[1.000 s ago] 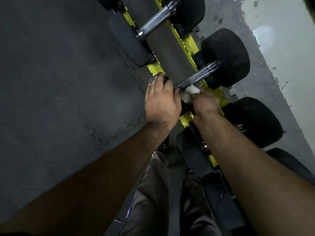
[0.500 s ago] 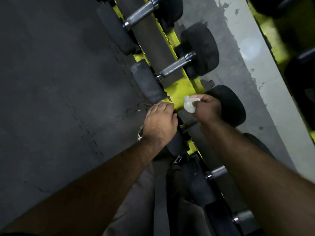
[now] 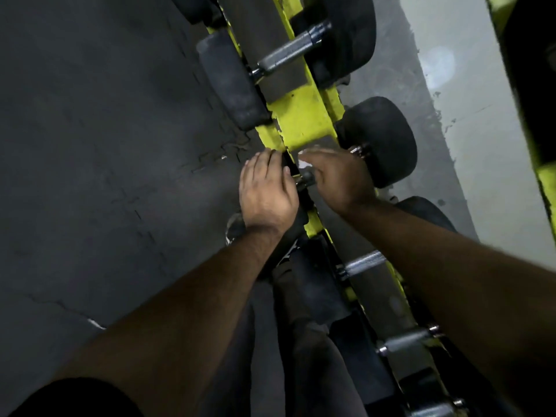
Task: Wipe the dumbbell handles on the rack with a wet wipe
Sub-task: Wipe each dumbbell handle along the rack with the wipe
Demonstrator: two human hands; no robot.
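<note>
Head view, looking down along the rack. At far left I see the dark rubber floor (image 3: 105, 145), with a seam of interlocking tiles running toward the rack. My left hand (image 3: 266, 191) lies palm-down over the near black head of one dumbbell, fingers straight and together, pressing on it without curling round it. Just to its right, a short stretch of that dumbbell's handle (image 3: 305, 179) shows between the two hands. My right hand (image 3: 337, 176) covers the rest of the handle, fingers curled down over it, with the wet wipe (image 3: 304, 164) held beneath them; only a small white edge of the wipe shows at the fingertips, touching the bar. The far head of this dumbbell (image 3: 380, 139) stands just beyond the right hand. The yellow rack (image 3: 304, 118) runs diagonally from top to lower right, its paint chipped. Above the hands sits another dumbbell with a bare knurled handle (image 3: 288, 52); below the right forearm, two further knurled handles (image 3: 364, 263) (image 3: 406, 341) rest in the rack. At far right is a pale grey floor strip (image 3: 481, 145).
</note>
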